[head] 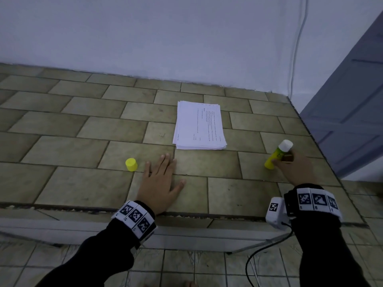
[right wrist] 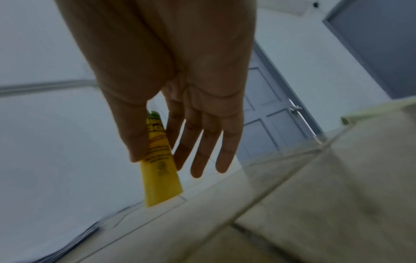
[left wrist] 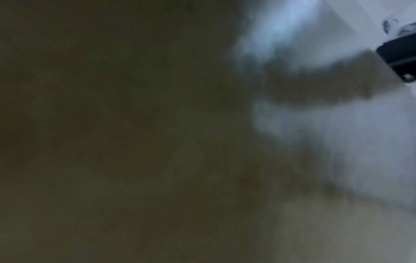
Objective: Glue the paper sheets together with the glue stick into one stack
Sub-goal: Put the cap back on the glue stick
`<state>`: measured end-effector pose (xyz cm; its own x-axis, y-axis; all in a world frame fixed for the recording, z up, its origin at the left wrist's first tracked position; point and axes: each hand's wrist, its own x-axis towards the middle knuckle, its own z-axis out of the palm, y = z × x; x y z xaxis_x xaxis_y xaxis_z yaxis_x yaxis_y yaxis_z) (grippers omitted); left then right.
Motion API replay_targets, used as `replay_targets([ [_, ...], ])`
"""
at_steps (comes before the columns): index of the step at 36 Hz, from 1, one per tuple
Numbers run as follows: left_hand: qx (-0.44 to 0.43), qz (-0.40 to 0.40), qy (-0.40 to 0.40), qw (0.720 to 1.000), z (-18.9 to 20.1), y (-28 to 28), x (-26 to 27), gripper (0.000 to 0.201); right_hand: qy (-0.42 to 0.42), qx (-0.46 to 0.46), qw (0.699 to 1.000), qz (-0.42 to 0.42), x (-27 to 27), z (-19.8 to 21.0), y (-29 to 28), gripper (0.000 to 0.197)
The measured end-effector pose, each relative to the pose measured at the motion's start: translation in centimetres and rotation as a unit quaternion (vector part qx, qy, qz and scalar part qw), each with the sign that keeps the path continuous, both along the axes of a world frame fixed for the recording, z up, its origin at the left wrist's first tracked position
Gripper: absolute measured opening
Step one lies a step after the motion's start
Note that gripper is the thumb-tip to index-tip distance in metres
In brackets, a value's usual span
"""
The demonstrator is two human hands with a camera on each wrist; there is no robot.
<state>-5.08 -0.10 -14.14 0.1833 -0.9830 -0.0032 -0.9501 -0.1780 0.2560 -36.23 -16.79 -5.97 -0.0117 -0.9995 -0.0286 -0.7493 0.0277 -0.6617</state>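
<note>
The glue stick (head: 277,155) is pinched between thumb and forefinger of the right hand (head: 294,166) at the right of the head view, its other fingers straight, its white glue end bared. The yellow cap (head: 131,164) stands at lower centre, just beside the left hand (head: 161,181), laid flat with fingers spread. The paper sheets (head: 200,126) lie stacked at centre; glue is best spread thinly along the edges. A tiled counter (head: 83,131) meets a pale wall (head: 145,34); a grey door (head: 352,112) is seen at right

Blue door (head: 350,112) – white wall cable (head: 296,48)
</note>
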Motion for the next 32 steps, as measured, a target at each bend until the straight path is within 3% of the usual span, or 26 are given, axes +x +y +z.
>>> replay_targets([
  [6, -0.028, 0.029, 0.097, 0.994, 2.1, -0.3, 0.5, 0.087, -0.037, -0.051, 0.994, 0.089, 2.7, 1.7, 1.2, 0.027],
  [9, -0.051, 0.056, 0.205, 0.976, 4.0, -0.8, 0.7, 0.077, -0.057, -0.068, 0.986, 0.140, 4.7, 2.4, 2.1, 0.029],
  [15, -0.095, 0.051, 0.417, 0.903, 7.1, -1.2, -0.8, 0.031, -0.092, -0.070, 0.958, 0.262, 9.1, 2.9, 4.8, 0.021],
  [21, -0.106, 0.037, 0.591, 0.799, 9.0, -2.1, -2.8, 0.029, -0.100, -0.090, 0.934, 0.332, 12.1, 1.7, 6.4, 0.023],
  [26, -0.112, 0.075, 0.640, 0.756, 9.0, -2.6, -3.0, 0.008, -0.126, -0.063, 0.931, 0.337, 12.9, 1.2, 6.7, 0.025],
  [32, -0.114, 0.095, 0.661, 0.735, 8.2, -2.9, -2.2, 0.011, -0.201, 0.045, 0.926, 0.317, 13.1, 0.4, 6.4, 0.030],
])
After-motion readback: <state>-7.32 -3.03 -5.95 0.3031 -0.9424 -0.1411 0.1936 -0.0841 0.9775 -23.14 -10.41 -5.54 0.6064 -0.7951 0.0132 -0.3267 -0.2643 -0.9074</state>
